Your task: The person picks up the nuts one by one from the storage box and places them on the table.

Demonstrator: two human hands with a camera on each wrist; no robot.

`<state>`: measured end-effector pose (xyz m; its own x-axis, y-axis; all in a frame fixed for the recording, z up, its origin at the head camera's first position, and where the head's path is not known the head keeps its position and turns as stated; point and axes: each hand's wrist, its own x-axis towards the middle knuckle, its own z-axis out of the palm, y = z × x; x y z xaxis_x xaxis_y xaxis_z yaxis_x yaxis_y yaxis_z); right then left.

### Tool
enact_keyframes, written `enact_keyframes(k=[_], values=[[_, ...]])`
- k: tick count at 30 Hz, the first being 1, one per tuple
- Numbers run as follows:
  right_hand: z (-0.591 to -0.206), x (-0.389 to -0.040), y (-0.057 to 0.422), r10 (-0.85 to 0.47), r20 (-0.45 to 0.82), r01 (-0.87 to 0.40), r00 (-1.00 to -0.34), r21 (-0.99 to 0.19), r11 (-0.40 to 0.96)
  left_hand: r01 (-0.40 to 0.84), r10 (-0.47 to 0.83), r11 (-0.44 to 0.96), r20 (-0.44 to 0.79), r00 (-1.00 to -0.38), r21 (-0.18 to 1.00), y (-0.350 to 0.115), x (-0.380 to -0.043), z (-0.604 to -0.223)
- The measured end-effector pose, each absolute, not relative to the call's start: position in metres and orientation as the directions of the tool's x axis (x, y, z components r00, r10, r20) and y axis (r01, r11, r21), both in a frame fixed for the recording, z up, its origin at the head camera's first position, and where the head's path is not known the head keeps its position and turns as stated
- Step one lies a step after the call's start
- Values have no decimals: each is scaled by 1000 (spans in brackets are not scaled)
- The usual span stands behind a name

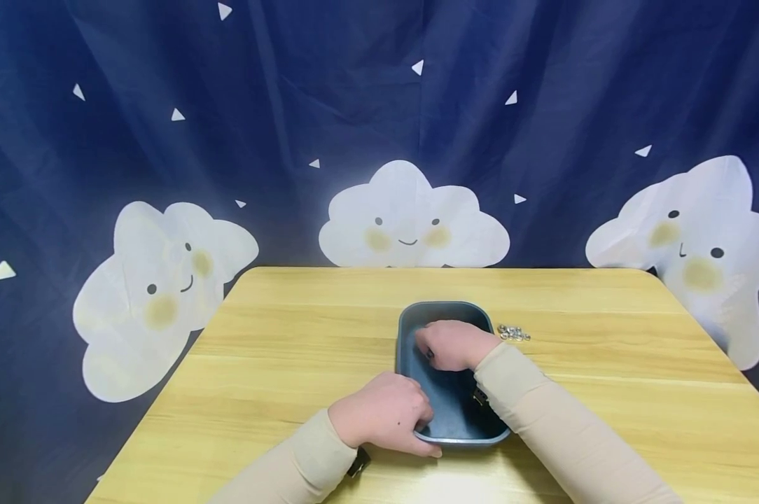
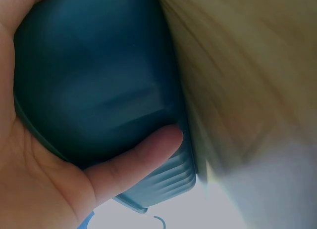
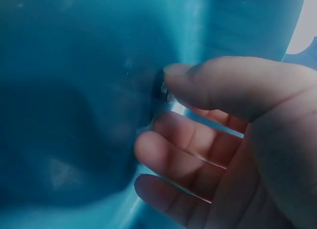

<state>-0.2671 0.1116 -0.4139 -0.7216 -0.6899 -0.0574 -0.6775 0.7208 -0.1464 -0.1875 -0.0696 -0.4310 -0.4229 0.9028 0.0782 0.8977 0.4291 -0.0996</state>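
A dark blue-green plastic bin (image 1: 451, 406) stands on the wooden table. My left hand (image 1: 386, 413) grips its near left corner; in the left wrist view the thumb (image 2: 138, 162) lies along the outer wall, the fingers over the rim. My right hand (image 1: 458, 344) reaches inside, fingers curled down at the floor near the far left wall. In the right wrist view, the thumb (image 3: 213, 85) and a mostly hidden index finger pinch a small shiny metal nut (image 3: 167, 93) close to the bin's floor. The nut's exact shape is partly covered.
Several small silvery nuts (image 1: 513, 333) lie loose on the table (image 1: 606, 406), just right of the bin's far right corner. Behind the table's far edge hangs a dark blue curtain (image 1: 354, 91) with white clouds.
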Motion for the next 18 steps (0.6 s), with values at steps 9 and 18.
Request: enact_keyframes(k=[9, 18], values=[[-416, -267, 111, -685, -90, -674, -723, -124, 728, 898, 902, 431, 70, -426, -87, -68, -186, -431], [-417, -266, 109, -645, -131, -632, -753, -126, 764, 894, 900, 435, 72, -429, -103, -69, -186, -430]])
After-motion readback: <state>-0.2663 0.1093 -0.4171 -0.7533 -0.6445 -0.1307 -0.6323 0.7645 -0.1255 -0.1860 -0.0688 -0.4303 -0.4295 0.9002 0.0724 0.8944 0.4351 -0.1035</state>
